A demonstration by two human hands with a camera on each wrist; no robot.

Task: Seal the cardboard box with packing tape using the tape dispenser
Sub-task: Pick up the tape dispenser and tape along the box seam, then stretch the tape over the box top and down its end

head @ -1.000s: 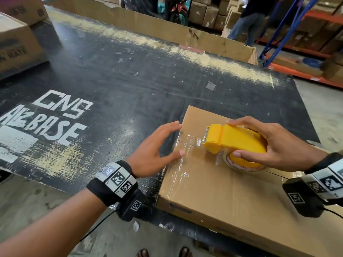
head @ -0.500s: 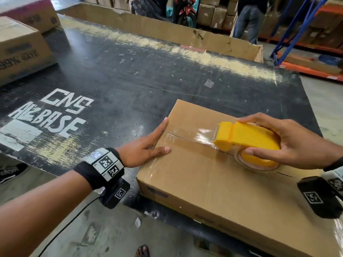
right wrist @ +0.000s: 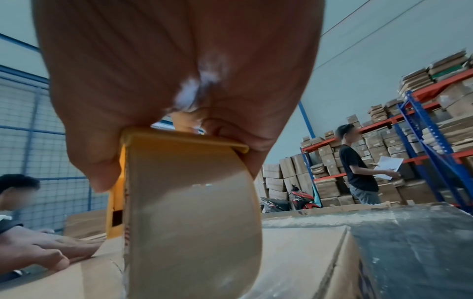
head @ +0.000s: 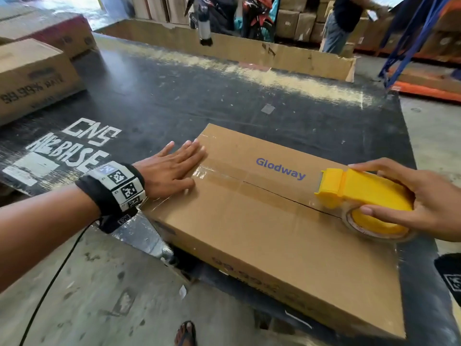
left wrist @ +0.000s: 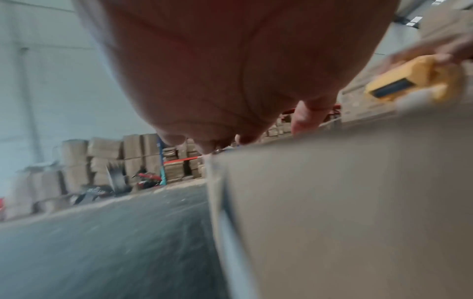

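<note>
On the black table (head: 154,96) lies the Glodway cardboard box (head: 262,221), clear packing tape (head: 224,174) running along its top seam. At the box's left end, the left hand (head: 172,168) presses flat, fingers straight. Toward its right end, the right hand (head: 419,198) grips the yellow tape dispenser (head: 359,191) resting on the seam.

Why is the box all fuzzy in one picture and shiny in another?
Left wrist view: the cardboard box sits very close to the camera and looks smeared. Head view: light glints off the clear tape beside the left hand. Right wrist view: the tape roll is close and soft, the shelves behind sharper.
</note>
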